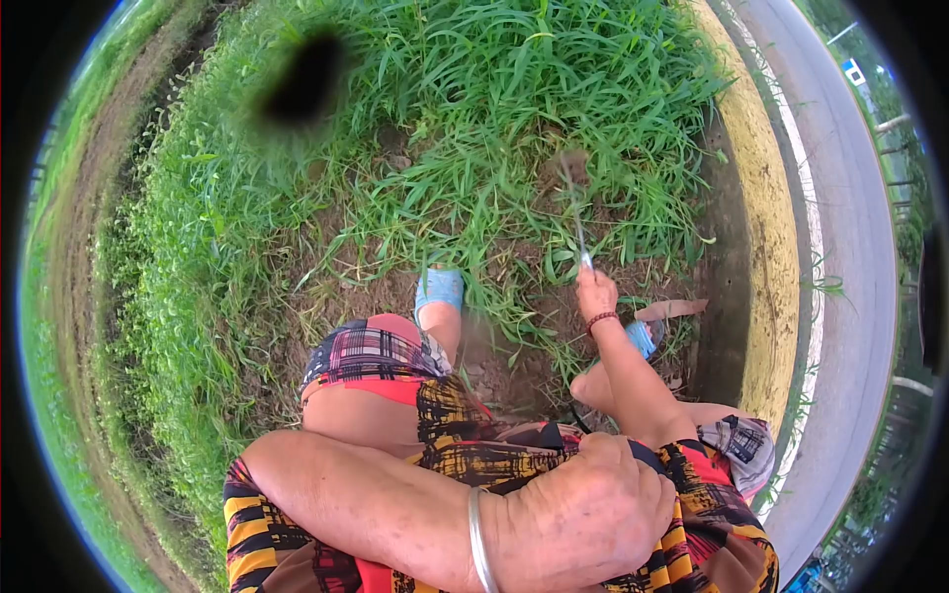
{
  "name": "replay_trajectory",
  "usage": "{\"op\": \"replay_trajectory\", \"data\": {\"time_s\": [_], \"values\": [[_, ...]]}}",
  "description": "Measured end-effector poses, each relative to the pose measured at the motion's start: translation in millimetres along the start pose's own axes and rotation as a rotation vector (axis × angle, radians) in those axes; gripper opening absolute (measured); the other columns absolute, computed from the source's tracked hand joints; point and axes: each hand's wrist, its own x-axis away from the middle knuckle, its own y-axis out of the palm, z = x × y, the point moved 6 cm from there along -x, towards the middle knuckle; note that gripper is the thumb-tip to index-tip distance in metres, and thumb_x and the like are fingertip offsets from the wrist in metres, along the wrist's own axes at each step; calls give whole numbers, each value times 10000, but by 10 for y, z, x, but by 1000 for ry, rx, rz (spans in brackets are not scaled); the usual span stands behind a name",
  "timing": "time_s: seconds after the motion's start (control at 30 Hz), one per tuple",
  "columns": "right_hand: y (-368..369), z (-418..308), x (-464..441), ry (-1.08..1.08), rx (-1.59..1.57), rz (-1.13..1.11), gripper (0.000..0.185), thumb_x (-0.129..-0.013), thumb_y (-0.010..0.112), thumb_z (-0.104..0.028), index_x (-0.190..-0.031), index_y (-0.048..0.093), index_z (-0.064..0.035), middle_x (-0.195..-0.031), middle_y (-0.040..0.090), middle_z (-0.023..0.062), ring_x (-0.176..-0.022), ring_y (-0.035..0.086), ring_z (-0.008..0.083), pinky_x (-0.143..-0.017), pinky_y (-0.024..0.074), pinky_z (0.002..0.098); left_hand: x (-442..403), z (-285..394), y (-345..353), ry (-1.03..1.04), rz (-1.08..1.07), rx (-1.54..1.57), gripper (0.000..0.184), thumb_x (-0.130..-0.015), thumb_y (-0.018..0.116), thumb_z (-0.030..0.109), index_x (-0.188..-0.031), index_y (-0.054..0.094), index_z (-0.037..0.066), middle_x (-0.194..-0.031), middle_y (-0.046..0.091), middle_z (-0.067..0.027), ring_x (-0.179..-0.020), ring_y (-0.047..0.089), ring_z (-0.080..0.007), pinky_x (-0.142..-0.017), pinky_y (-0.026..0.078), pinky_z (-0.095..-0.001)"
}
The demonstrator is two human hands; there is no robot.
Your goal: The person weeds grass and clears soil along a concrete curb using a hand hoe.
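My right hand (pixel 596 294) is closed around a hand weeding tool (pixel 578 219) with a thin metal shaft. Its brown head is blurred among the grass (pixel 494 69), so its exact shape cannot be made out. A dark red bead bracelet (pixel 601 319) circles that wrist. Across my lap lies my left arm, with a silver bangle (pixel 478 539) at the wrist. My left hand (pixel 593 509) is curled into a fist over the patterned clothing (pixel 494 463), its palm side hidden. Flattened grass and bare soil (pixel 366 292) lie in front of my feet.
Two blue shoes (pixel 440 288) stand on the soil, one on each side. Along the right runs a yellow-painted kerb (pixel 766 198), with a grey road (pixel 850 217) beyond it. Low leafy plants (pixel 178 287) grow on the left. A dark smudge covers part of the upper view.
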Motion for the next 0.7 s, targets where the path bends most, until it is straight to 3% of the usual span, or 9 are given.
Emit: {"op": "replay_trajectory", "data": {"time_s": [0.1,0.13,0.17,0.23,0.37,0.43,0.47,0.63,0.7], "values": [[-233,-752,-162,-15,-471,1,329,-877,487,-342,-792,566,-34,-596,547,129,-578,565,268,-518,442,365,-4,-12,19,-13,-16,8,179,-710,535,181,-719,578,8,-600,555,-84,-561,532,-178,-480,391,-311],[-265,-923,-332,-523,-343,152,243,-899,484,-279,-849,556,-52,-562,473,29,-491,488,130,-443,399,271,-10,-10,27,-20,-10,19,181,-711,535,183,-722,579,8,-600,555,-85,-562,533,-180,-480,391,-312],[-394,-1345,-104,-208,-745,-62,219,-919,467,-261,-896,549,-59,-580,451,0,-489,454,73,-431,375,232,-14,-3,31,-16,-11,19,181,-711,535,183,-722,579,8,-600,555,-85,-562,533,-180,-480,391,-312],[-292,-1482,-209,-293,-799,-105,253,-923,462,-299,-894,550,-64,-591,455,-8,-487,429,46,-427,358,215,-25,2,14,-9,2,16,182,-712,535,184,-724,579,8,-601,555,-86,-563,534,-183,-479,391,-314],[129,-756,-309,-456,142,179,400,-919,401,-403,-809,556,-51,-653,559,96,-528,541,213,-483,428,335,-35,7,-10,-9,23,-10,179,-712,536,184,-722,579,10,-603,555,-85,-565,537,-184,-478,388,-313],[450,59,-185,107,105,-262,496,-910,328,-439,-878,583,-14,-937,594,263,-908,533,456,-806,415,510,-25,2,-10,10,15,-12,178,-711,538,182,-723,580,10,-605,554,-83,-566,539,-184,-477,386,-309],[319,268,-83,-129,353,2,483,-891,387,-459,-896,590,-21,-814,617,245,-790,593,402,-727,460,475,-17,-6,-21,9,17,-15,178,-711,538,182,-723,580,10,-605,554,-83,-566,539,-184,-477,386,-309],[141,332,315,70,80,-143,524,-870,417,-499,-809,640,-30,-862,624,247,-883,574,421,-775,435,486,6,10,20,-6,-22,-10,169,-709,538,173,-724,581,10,-601,549,-77,-555,526,-179,-473,384,-304],[101,146,124,-17,-98,-55,464,-853,483,-465,-745,615,-34,-629,569,122,-589,547,241,-553,416,353,8,10,3,-2,7,-3,167,-709,538,173,-720,580,12,-601,550,-77,-554,524,-178,-472,383,-304]]}}
